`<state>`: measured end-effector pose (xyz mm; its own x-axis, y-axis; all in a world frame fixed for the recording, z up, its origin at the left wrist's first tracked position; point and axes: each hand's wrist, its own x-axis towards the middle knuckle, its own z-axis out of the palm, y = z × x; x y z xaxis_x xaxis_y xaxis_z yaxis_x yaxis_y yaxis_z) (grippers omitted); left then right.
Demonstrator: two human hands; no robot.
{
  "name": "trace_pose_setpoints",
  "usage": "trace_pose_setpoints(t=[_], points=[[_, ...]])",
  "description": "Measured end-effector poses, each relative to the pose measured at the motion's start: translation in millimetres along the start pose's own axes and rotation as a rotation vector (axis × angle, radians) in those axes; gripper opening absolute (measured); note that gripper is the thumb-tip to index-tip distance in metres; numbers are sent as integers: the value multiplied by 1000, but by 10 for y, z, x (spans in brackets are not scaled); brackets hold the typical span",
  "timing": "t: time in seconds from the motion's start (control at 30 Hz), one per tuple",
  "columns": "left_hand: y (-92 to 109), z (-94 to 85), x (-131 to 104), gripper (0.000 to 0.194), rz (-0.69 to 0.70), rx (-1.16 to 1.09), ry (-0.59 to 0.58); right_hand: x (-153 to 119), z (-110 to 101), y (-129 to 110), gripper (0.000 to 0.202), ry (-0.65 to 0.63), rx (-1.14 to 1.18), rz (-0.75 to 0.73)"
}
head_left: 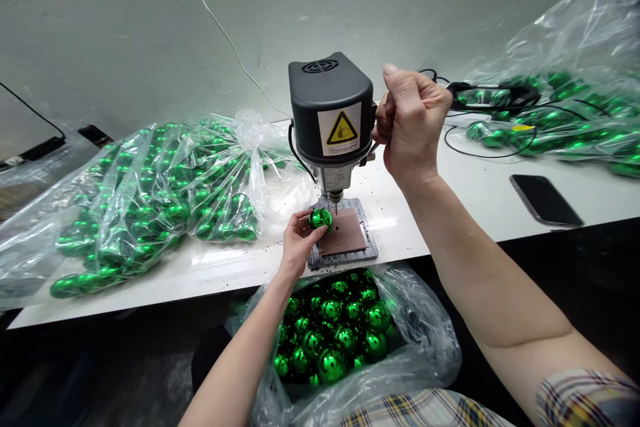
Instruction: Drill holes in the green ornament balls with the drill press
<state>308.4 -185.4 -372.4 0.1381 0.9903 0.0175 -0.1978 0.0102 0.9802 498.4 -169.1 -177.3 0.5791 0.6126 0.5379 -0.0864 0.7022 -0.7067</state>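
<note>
A small bench drill press (pixel 330 107) with a dark housing and a yellow warning label stands on the white table. My left hand (pixel 300 238) pinches a shiny green ball ornament (pixel 321 219) between thumb and fingers, just left of the thin drill bit (pixel 336 208). Below the bit, a brown board (pixel 347 232) with a small dark hole lies on the grey metal base (pixel 371 250). At the right side of the housing, my right hand (pixel 415 123) is closed around the press's feed lever, most of which the fingers hide.
An open plastic bag (pixel 425 340) of green balls sits in front of the table edge. Closed clear bags (pixel 140 193) of green balls lie left, with another bag (pixel 565 107) at right. A phone (pixel 546 200) and black cables (pixel 480 153) lie on the right.
</note>
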Motion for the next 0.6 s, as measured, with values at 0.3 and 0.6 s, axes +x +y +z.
trace_pose_setpoints(t=[0.3,0.6], points=[[-248,28,182,62,125,110,-124,-7,0,-26,60,-12,0,17],[-308,109,97,58,188,281,-182,-4,-26,-4,60,-52,-77,-8]])
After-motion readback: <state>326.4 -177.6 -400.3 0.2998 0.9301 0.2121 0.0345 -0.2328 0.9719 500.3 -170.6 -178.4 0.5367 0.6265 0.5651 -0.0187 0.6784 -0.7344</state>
